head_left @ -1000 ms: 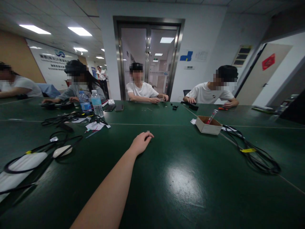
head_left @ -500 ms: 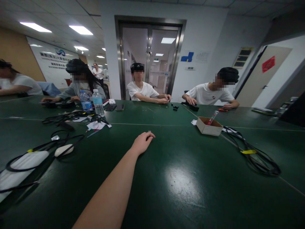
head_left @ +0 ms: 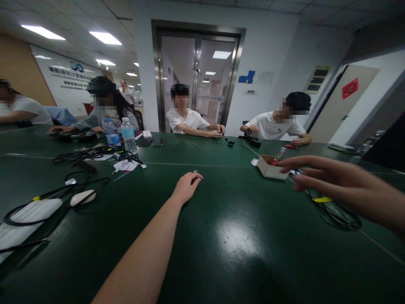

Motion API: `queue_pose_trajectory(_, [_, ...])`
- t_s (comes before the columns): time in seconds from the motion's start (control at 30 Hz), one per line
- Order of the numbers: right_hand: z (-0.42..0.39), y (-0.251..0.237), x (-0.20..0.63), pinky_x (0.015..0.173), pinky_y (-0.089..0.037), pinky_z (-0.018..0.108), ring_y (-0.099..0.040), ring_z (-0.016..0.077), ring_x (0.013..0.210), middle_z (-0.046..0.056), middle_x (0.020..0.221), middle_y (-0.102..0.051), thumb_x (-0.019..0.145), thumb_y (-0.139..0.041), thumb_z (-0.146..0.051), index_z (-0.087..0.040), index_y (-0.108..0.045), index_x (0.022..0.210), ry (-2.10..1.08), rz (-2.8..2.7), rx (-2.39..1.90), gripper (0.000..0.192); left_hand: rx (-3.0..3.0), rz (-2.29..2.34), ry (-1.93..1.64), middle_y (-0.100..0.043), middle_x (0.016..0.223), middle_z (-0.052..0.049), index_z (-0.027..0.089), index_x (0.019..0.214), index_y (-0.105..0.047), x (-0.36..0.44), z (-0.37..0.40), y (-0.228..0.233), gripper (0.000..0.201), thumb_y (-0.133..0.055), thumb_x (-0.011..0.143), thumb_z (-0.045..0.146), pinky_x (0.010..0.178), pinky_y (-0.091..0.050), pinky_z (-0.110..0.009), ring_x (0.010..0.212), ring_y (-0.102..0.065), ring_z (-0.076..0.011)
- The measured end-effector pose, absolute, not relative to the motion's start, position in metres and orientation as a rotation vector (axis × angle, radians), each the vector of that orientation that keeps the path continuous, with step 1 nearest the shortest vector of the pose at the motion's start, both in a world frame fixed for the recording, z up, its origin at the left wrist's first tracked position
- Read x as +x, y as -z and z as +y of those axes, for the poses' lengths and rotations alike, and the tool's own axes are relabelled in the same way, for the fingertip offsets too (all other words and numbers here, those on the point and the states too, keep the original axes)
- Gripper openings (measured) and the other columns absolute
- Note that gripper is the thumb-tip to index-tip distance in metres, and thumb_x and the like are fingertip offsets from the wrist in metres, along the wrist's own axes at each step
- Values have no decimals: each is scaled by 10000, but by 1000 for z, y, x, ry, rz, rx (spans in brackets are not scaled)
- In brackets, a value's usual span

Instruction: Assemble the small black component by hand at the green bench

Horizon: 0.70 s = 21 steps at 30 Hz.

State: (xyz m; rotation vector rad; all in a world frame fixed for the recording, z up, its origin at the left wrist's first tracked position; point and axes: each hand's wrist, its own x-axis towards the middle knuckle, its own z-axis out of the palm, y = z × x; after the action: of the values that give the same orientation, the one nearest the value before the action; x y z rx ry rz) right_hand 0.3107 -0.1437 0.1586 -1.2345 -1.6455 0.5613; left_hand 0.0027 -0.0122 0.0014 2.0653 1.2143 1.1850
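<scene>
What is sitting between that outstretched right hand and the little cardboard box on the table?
Nothing visible. The right hand, fingers spread and empty, hangs just right of the cardboard box; only bare green table and black cable lie below it.

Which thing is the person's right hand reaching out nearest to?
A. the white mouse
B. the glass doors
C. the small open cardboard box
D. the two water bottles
C: the right hand, fingers spread, hangs beside the cardboard box on the green table.
</scene>
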Motion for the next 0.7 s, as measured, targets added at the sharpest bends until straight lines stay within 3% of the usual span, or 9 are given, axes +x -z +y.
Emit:
queue_pose_trajectory(0.07, [-112, -151, 274, 629, -525, 284, -642, 140, 719, 90, 917, -667, 789, -704, -184, -176, -710, 934, -929, -1751, -1287, 146, 1989, 1186, -1281, -621, 1053, -55, 241, 938, -683, 3, -7, 2, 189, -516, 858, 282, 947, -430, -381, 1048, -569, -220])
queue_pose_trajectory(0.17, [-56, -107, 211, 543, -546, 263, -639, 151, 615, 92, 871, -661, 817, -663, -159, -140, -666, 994, -1336, -1606, -1260, 178, 1781, 1125, -1369, -617, 1051, -72, 214, 950, -672, 1, 2, 8, 195, -528, 845, 292, 819, -504, -344, 961, -607, -207])
queue_pose_trajectory(0.23, [-25, -71, 175, 516, -553, 276, -630, 149, 559, 78, 830, -646, 861, -618, -191, -145, -618, 1024, -1476, -1395, -1254, 169, 1667, 1077, -1418, -632, 1007, -75, 194, 954, -661, 0, 6, 9, 204, -535, 834, 300, 745, -527, -321, 914, -621, -203])
queue_pose_trajectory(0.33, [0, -33, 134, 535, -565, 302, -621, 150, 513, 45, 728, -616, 928, -527, -245, -159, -548, 1011, -1678, -1096, -1152, 122, 1613, 1026, -1535, -649, 969, -70, 172, 924, -657, -2, 8, 7, 178, -548, 818, 266, 793, -524, -322, 915, -621, -193])
queue_pose_trajectory(0.5, [7, -14, 105, 555, -559, 249, -624, 125, 536, 15, 738, -623, 945, -461, -169, -179, -530, 900, -1772, -836, -765, 82, 1585, 1023, -1616, -659, 979, -63, 169, 955, -647, -2, 8, 3, 198, -537, 790, 158, 899, -481, -330, 946, -612, -177])
queue_pose_trajectory(0.7, [8, -7, 121, 630, -577, 276, -661, 147, 646, 43, 817, -657, 850, -592, -78, -164, -571, 919, -1747, -823, -702, 112, 1686, 1056, -1501, -665, 1028, -67, 178, 975, -667, 2, 6, 4, 216, -568, 783, 188, 912, -469, -340, 954, -607, -189])
